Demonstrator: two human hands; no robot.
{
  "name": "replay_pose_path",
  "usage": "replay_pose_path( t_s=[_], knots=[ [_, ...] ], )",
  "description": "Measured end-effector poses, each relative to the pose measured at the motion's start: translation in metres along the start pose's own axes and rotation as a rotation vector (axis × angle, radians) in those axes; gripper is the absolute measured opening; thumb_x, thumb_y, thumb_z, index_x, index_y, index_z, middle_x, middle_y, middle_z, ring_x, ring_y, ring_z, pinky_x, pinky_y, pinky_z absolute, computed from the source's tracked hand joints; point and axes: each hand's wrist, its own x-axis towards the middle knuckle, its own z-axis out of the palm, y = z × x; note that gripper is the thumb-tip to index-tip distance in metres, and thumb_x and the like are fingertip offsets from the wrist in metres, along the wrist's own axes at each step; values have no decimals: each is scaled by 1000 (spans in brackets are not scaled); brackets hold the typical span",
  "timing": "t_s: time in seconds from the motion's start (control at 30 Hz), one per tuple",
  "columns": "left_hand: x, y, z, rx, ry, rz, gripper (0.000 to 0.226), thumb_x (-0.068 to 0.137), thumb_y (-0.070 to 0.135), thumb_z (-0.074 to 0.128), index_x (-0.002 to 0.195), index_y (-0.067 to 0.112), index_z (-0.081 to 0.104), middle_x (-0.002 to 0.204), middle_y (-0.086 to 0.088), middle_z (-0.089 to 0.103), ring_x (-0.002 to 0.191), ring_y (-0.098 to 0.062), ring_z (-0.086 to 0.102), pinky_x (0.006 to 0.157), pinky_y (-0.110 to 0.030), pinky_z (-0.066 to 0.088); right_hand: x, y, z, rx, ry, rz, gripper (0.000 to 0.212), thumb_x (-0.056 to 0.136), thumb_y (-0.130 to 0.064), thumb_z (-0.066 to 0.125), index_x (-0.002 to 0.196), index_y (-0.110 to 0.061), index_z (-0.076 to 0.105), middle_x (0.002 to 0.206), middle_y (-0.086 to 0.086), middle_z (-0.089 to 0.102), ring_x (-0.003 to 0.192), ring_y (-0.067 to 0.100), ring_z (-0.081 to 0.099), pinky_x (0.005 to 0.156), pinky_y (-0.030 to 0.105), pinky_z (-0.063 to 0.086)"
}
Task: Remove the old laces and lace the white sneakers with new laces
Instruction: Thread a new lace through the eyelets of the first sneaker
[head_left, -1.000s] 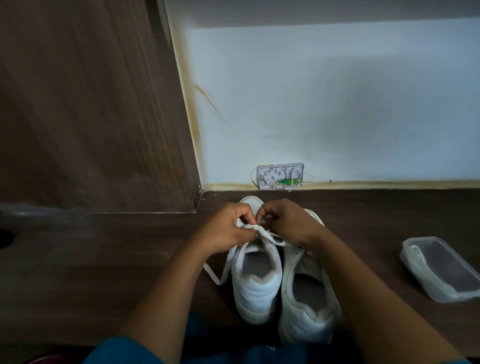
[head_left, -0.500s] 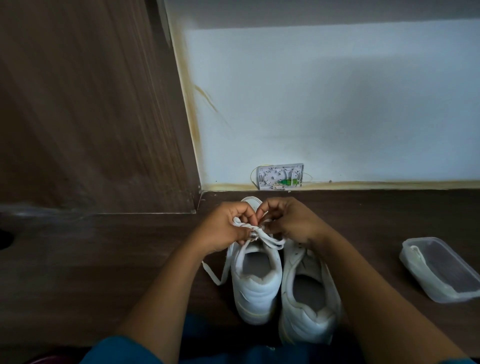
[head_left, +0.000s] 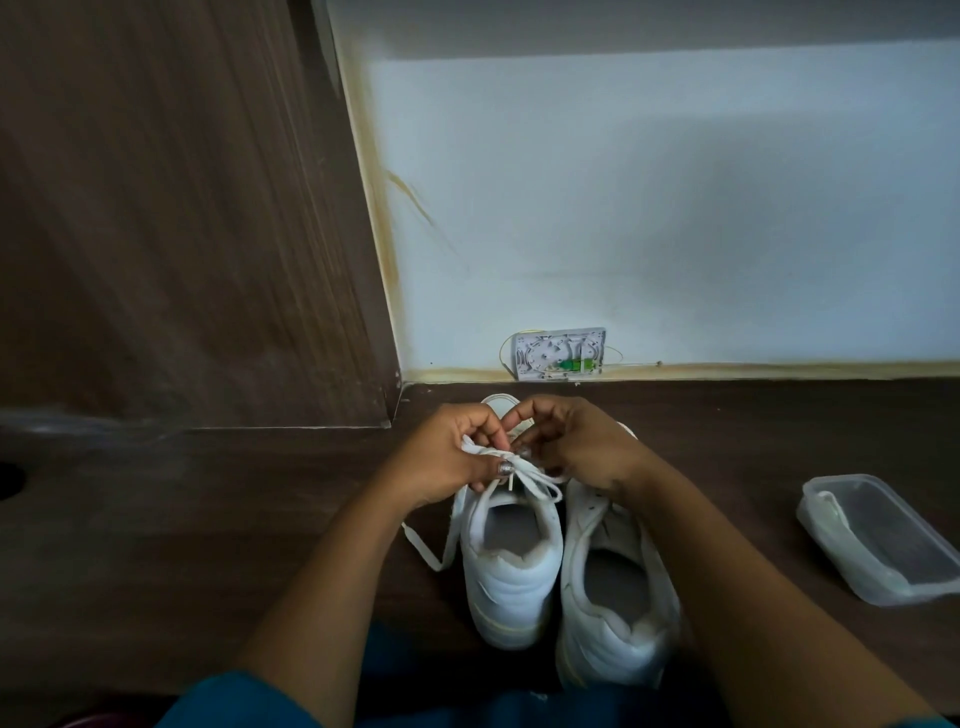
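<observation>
White lace (head_left: 540, 478) pinched in fingers of left hand (head_left: 447, 460) and right hand (head_left: 576, 447), over left sneaker (head_left: 511, 582), right sneaker (head_left: 613, 639) touching it

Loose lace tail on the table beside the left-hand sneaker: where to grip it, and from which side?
Probably pinch the lace tail near its free tip, coming from above and the left. There the flat strip lies on the table, apart from the sneaker; farther along it hugs the shoe's sidewall.
</observation>
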Motion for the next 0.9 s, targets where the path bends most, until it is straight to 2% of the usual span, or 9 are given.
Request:
replay_pose_path(
  t_s=[0.23, 0.33, 0.4, 0.5, 0.57, 0.63, 0.73, 0.8, 0.9],
  knots=[
    [0, 1, 2, 15, 5, -10, 16, 78, -4, 70, 76, 8, 60, 64, -8, 57, 45, -10, 53, 46, -20, 44, -1, -4, 4, -41, 72, 45, 37, 79, 21, 47, 96, -10, 57, 74, 9, 65, 48, 1, 56, 45, 15, 41],
    [0, 1, 3, 24, 28, -19, 18, 78, -2, 71, 73, 10, 60, 64, -3, 58, 44, -10, 54, 46, -21, 44, -2, -6, 3, -34, 32, 36, 39, 81, 19, 48, 96, -16, 58, 80, 10, 66, 59, 9, 59, 53, 20, 44],
    [0, 0, 3, 40, 44, -8, 18, 77, -2, 72, 72, 10, 59, 63, -1, 57, 44, -11, 53, 47, -23, 44, -6, -9, 3, -55, 68, -22, 33, 84, 13, 54, 96, -17, 59, 90, 7, 66, 67, 6, 60, 60, 19, 45],
    [1, -2, 3, 45, 44, 3, 19, 76, -3, 72, 71, 9, 59, 62, 1, 56, 46, -13, 53, 49, -25, 44, -16, -10, 1, -514, 205, -278, 24, 70, -8, 69, 92, -19, 66, 91, -1, 58, 82, 10, 53, 72, 17, 37],
    [2, -3, 3, 24, 34, 3, 19, 76, -5, 71, 72, 8, 58, 59, 5, 58, 46, -15, 52, 50, -27, 43, -28, -13, 4, -790, 153, -373, 29, 60, -26, 68, 89, -23, 65, 85, -6, 48, 81, 14, 46, 67, 16, 31],
    [3, -4, 2, 0, 29, -2, 18, 77, -5, 71, 72, 7, 57, 57, 5, 59, 47, -18, 52, 50, -27, 43, -35, -15, 10, -979, 138, -402, 32, 59, -38, 69, 86, -24, 62, 79, -6, 49, 76, 18, 49, 60, 25, 30],
    [3, -5, 2, 8, 38, -11, 19, 78, -3, 70, 71, 8, 57, 54, 4, 58, 45, -18, 53, 49, -26, 43, -30, -10, 21, -1148, 253, -465, 24, 64, -36, 69, 73, -14, 62, 68, 8, 62, 63, 31, 60, 53, 28, 30],
    [3, -5, 2, 9, 41, -13, 20, 79, -4, 69, 70, 9, 57, 53, 4, 58, 42, -15, 54, 48, -24, 43, -27, -10, 29, -1190, 295, -399, 17, 74, -26, 64, 74, -9, 63, 73, 14, 65, 68, 36, 62, 53, 30, 30],
    [3, -5, 2, -2, 42, -14, 21, 79, -5, 69, 70, 8, 56, 54, 4, 57, 40, -11, 53, 46, -22, 42, -28, -8, 31, -1208, 355, -351, 16, 79, -25, 58, 75, -12, 64, 75, 11, 65, 69, 35, 62, 54, 30, 29]
  ],
)
